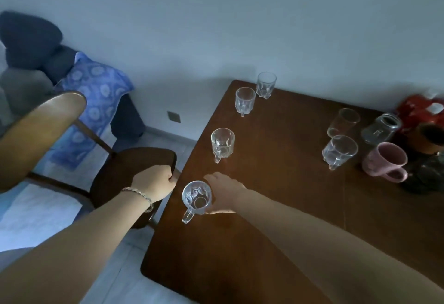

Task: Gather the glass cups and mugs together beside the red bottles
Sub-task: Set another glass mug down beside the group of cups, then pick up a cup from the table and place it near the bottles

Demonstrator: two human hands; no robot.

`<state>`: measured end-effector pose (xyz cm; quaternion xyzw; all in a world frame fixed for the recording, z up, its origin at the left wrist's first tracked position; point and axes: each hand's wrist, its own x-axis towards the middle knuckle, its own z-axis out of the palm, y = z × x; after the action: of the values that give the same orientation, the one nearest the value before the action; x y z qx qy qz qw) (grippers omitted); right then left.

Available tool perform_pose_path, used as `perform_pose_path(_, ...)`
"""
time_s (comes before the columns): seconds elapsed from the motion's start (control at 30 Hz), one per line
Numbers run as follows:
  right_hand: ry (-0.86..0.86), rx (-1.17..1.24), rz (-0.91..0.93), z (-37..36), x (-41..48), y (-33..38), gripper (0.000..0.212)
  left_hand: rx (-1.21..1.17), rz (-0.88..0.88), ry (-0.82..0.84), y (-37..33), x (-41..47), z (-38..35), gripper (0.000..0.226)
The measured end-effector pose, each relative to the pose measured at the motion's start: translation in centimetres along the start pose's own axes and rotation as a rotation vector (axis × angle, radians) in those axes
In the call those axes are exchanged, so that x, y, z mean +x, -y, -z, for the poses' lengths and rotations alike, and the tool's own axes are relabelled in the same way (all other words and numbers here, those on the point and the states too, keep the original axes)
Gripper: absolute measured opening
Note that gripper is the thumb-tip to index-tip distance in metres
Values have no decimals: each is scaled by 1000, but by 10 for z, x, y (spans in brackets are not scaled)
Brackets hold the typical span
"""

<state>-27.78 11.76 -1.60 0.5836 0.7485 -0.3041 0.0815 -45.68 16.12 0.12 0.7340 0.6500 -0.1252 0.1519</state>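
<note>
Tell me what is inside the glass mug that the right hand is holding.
The glass mug in the right hand looks empty: through its open mouth only the round base and facets show. The fingers cover its far side, so that wall is hidden.

At the left of the frame we see a wooden chair (72,140) with a curved back and dark seat, drawn up near the brown table (276,207) that fills the lower right; behind the chair, a blue patterned cloth (96,87) drapes over dark furniture, with dark cushions (28,37) piled at upper left; a small dark wall plate (173,116) sits low on the pale wall (240,15); pale floor tiles (36,207) show at lower left.
</note>
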Motion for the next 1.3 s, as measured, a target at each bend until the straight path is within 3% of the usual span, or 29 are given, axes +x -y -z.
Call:
perform_pose_path(0.1, 40, -49, 17, -18, 22, 20, 99, -55, 34, 81, 16, 4, -15, 21)
perform_pose_path(0.33, -75, -14, -29, -35, 34, 17, 92, -57, 14, 190, 30, 1, -36, 22)
perform_pose_path(0.5, -150, 94, -129, -31, 4, -26, 83, 45, -70, 236, 4, 9, -33, 26)
perform_pose_path(0.63, -227, 121, -259, -29, -48, -86, 79, 100, -174, 226, -50, 18, -34, 27)
perform_pose_path(0.97, -373, 219, -743, -10, -224, -259, 97, 119, -428, 260, -254, 3, -38, 25)
perform_pose_path(1.17, -381, 241, -884, -9, -303, -360, 100, 41, -459, 333, -361, -33, -67, 12)
perform_pose_path(1.3, -424, 255, -941, -2, -335, -420, 97, 41, -433, 327, -414, -50, -77, 25)
